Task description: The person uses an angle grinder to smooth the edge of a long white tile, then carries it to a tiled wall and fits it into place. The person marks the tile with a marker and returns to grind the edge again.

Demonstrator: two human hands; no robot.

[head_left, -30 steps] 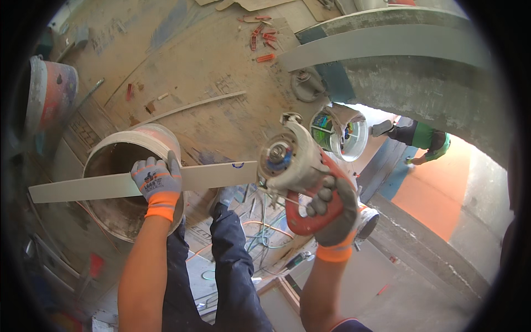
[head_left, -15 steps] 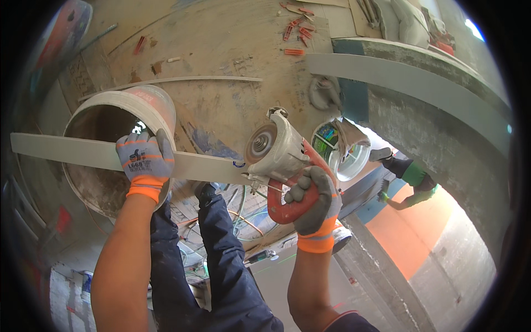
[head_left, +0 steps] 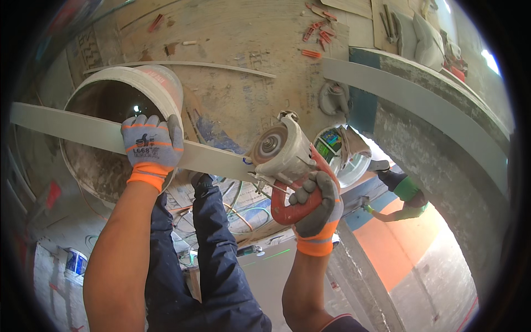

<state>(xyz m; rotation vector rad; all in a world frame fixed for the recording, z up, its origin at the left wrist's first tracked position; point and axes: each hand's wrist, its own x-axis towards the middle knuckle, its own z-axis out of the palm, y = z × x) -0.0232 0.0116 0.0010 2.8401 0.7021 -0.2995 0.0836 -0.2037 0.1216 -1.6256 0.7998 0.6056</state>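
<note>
My left hand (head_left: 150,145), in a grey glove with an orange cuff, is closed around a long flat pale strip (head_left: 66,125). This strip lies across the open mouth of a large whitish bucket (head_left: 168,84) and slants down to the right. In my right hand (head_left: 323,206), also gloved, is the red loop handle of a dusty handheld power cutter (head_left: 290,148). The cutter's round disc faces up and left. Its front meets the right end of the strip; whether the disc edge touches it is hidden.
A clear bucket (head_left: 354,174) with a cloth over its rim stands right of the cutter. Cables and hoses (head_left: 240,213) tangle near my legs. Red clips (head_left: 318,32) lie on the board floor. A co-worker (head_left: 406,199) reaches over an orange panel at right. Another long strip (head_left: 409,88) rests on a ledge.
The view has shifted slightly. The strip now tilts more steeply down to the right, its left end higher. Both hands keep their grips. The co-worker's arm has moved slightly left.
</note>
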